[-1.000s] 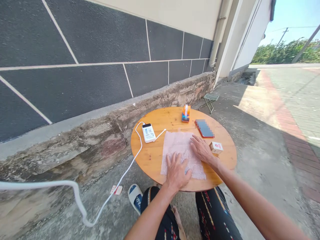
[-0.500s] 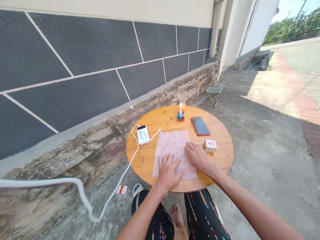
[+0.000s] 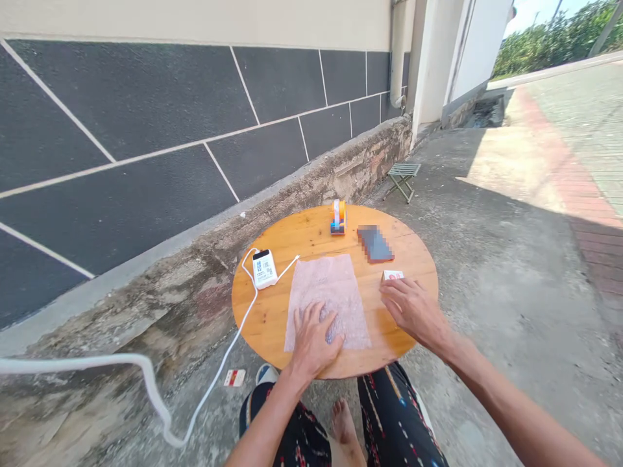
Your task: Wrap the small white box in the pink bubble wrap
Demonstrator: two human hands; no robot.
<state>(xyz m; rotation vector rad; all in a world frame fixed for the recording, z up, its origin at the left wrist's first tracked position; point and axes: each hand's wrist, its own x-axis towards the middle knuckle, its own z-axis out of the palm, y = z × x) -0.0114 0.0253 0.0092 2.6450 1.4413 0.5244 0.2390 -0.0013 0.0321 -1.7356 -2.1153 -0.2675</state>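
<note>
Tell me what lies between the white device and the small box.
In the head view: a white cable end, the bubble wrap, then bare tabletop.

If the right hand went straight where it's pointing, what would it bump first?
Probably the small white box: the right hand partly covers it in this view, though whether they touch is hard to tell.

Bright daylight, shaded table (image 3: pixel 257 314), sunlit paving (image 3: pixel 584 123), stretched edges, 1 pixelated dark slab (image 3: pixel 376 245)

Left hand (image 3: pixel 315 338) spread on bubble wrap (image 3: pixel 325 277), right hand (image 3: pixel 418 312) partly covering a small box (image 3: pixel 392 275)
</note>
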